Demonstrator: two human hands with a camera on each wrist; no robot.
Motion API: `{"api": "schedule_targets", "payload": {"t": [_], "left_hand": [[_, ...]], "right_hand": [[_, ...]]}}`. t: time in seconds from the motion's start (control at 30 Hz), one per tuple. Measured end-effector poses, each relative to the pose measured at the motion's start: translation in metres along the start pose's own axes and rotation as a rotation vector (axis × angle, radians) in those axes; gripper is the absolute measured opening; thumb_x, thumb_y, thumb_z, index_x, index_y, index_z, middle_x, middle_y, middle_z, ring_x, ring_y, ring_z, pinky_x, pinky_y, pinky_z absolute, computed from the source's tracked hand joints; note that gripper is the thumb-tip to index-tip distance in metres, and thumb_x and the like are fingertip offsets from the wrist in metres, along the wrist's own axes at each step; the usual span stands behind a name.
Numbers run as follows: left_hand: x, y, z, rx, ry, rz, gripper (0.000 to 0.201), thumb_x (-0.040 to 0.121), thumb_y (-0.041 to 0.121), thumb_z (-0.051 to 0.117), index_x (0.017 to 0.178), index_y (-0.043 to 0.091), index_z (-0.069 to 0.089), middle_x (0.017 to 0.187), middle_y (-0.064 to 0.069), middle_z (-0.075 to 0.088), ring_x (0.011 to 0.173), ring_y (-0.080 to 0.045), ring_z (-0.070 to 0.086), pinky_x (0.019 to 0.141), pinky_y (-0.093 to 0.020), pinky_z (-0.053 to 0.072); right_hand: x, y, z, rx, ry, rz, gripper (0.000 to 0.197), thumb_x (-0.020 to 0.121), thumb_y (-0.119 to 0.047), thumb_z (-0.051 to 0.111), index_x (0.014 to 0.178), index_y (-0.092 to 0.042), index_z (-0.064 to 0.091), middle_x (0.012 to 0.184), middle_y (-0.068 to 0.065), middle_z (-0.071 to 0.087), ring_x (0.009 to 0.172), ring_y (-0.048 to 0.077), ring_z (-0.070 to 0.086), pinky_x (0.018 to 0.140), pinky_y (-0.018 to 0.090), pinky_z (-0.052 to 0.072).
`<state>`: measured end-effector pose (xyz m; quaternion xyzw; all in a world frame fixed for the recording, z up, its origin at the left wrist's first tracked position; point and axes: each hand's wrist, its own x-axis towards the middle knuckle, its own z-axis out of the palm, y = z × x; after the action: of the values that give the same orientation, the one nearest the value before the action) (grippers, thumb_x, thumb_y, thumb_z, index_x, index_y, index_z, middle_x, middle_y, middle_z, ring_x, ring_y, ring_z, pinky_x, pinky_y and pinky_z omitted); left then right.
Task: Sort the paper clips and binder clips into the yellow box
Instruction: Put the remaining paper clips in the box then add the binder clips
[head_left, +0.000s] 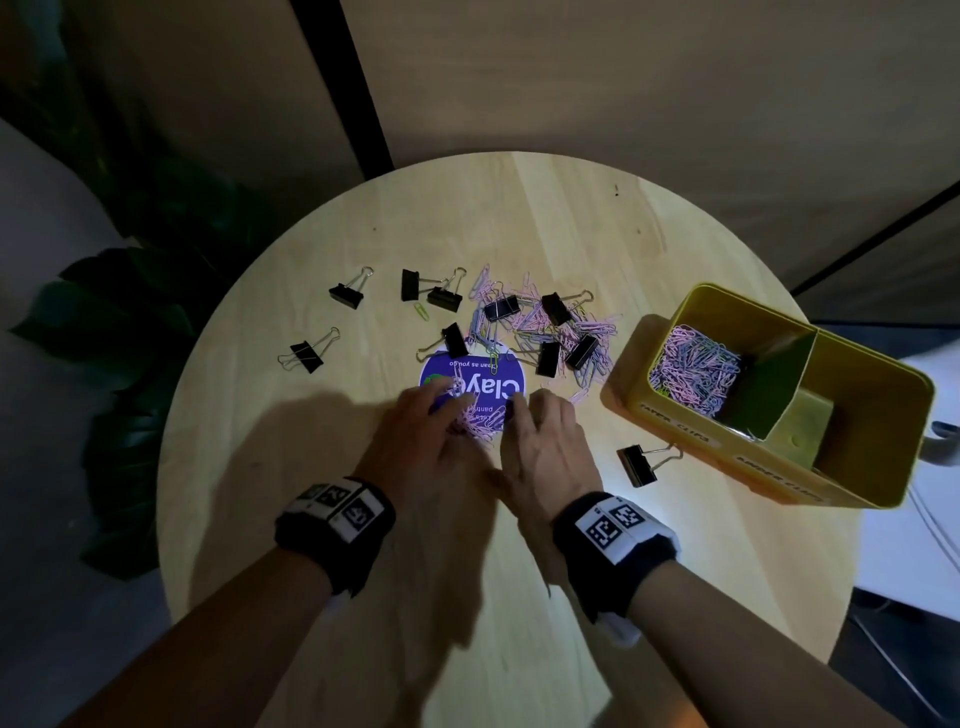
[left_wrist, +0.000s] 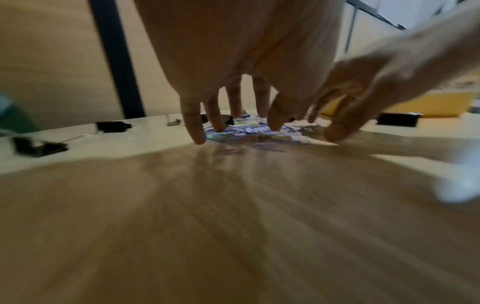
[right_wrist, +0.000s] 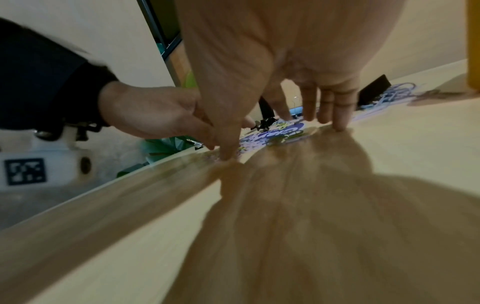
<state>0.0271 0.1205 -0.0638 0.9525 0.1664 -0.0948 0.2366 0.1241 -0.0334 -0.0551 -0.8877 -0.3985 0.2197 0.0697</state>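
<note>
Paper clips (head_left: 483, 418): a small pink cluster lies under my fingertips on the near edge of the sticker; a larger loose heap (head_left: 550, 325) is spread behind it, toward the box; more fill the box's far compartment (head_left: 693, 371).
Binder clips: black ones scattered across the bench, several mixed into the heap (head_left: 556, 307), others apart to the left (head_left: 306, 356); one (head_left: 638, 465) lies just beside the box's near wall.
Yellow box (head_left: 878, 415): stands at the right edge of the bench, split by a divider; the near compartment shows no clips that I can make out.
My left hand (head_left: 415, 441): palm down, fingers (left_wrist: 193, 125) straight and spread, tips pressing on the pink cluster and the bench; nothing is grasped.
My right hand (head_left: 545, 447): palm down just beside the left, fingers (right_wrist: 337, 111) straight and released, tips touching the sticker's edge; thumb down on the bench.
Sticker (head_left: 498, 371): round, purple, with white lettering, flat at the bench's middle.
Bench (head_left: 363, 597): round, pale wood.
Wrist bands (head_left: 618, 525): black, with square printed markers, one on each wrist.
</note>
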Motion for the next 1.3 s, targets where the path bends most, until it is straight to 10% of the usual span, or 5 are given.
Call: {"api": "schedule_targets", "payload": {"t": [0.33,0.6,0.83,1.13,1.3], "left_hand": [[0.008,0.031,0.017,-0.109,-0.136,-0.183,0.031,0.085,0.011,0.055,0.116,0.006,0.056,0.119,-0.015,0.049,0.11,-0.031,0.048,0.098,-0.035,0.036],[-0.012,0.014,0.009,-0.135,-0.087,0.041,0.029,0.077,0.03,0.044,0.079,0.008,0.064,0.084,-0.009,0.065,0.081,-0.027,0.06,0.072,-0.023,0.036],[-0.017,0.028,0.0,-0.195,-0.003,-0.123,0.01,0.078,0.01,0.062,0.087,0.01,0.065,0.087,-0.009,0.066,0.086,-0.024,0.06,0.075,-0.026,0.041],[-0.003,0.033,-0.031,-0.573,0.283,-0.254,0.039,0.057,0.046,0.073,0.07,0.009,0.071,0.067,-0.001,0.07,0.061,-0.003,0.064,0.059,-0.01,0.048],[0.031,0.092,-0.064,-0.833,0.129,-0.28,0.019,0.069,-0.001,0.075,0.072,0.016,0.068,0.077,-0.007,0.074,0.069,-0.015,0.069,0.068,-0.028,0.056]], "right_hand": [[0.024,-0.021,0.009,0.09,-0.148,-0.065,0.032,0.089,-0.015,0.055,0.12,-0.006,0.057,0.116,0.016,0.05,0.108,0.033,0.049,0.092,0.038,0.046],[0.012,-0.013,0.004,0.096,-0.147,-0.232,0.026,0.089,-0.022,0.052,0.108,-0.016,0.068,0.101,0.011,0.063,0.095,0.03,0.059,0.081,0.032,0.047],[0.009,0.002,-0.001,0.122,-0.11,-0.243,0.016,0.088,-0.016,0.059,0.102,-0.011,0.065,0.103,0.01,0.063,0.097,0.029,0.061,0.086,0.034,0.05],[-0.018,0.037,-0.059,0.641,0.215,-0.02,0.025,0.089,-0.028,0.065,0.074,-0.008,0.065,0.076,0.007,0.066,0.069,0.022,0.061,0.066,0.032,0.049],[-0.036,0.065,-0.111,0.819,0.407,0.085,0.017,0.085,-0.027,0.07,0.069,-0.021,0.068,0.063,-0.001,0.067,0.062,0.017,0.064,0.066,0.031,0.051]]}}
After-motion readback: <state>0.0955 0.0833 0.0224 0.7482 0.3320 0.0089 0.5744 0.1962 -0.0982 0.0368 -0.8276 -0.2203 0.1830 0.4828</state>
